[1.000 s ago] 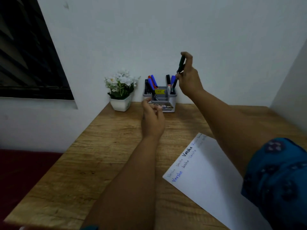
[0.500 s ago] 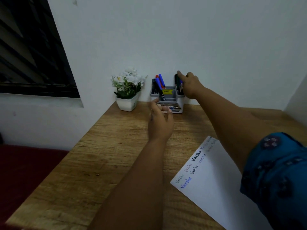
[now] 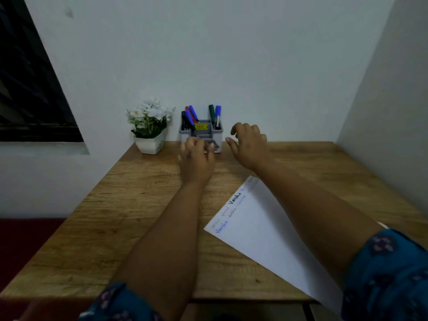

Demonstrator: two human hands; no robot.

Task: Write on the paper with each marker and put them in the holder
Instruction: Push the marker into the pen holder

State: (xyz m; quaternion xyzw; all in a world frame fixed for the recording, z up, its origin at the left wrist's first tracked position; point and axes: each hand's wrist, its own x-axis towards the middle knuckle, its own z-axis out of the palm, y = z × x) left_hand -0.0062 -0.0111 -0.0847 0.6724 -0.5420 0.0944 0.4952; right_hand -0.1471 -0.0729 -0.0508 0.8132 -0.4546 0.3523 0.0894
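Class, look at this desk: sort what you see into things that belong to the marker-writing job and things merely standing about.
Belongs to the job:
- paper, with writing on it
- markers, standing in the holder
- holder, at the wall
- left hand and right hand, both empty

Just standing about:
- flower pot, left of the holder
- window

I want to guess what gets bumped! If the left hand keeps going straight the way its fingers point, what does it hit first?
Probably the grey marker holder. The left hand points toward the wall with its fingertips right at the holder's front; whether they already touch it is unclear.
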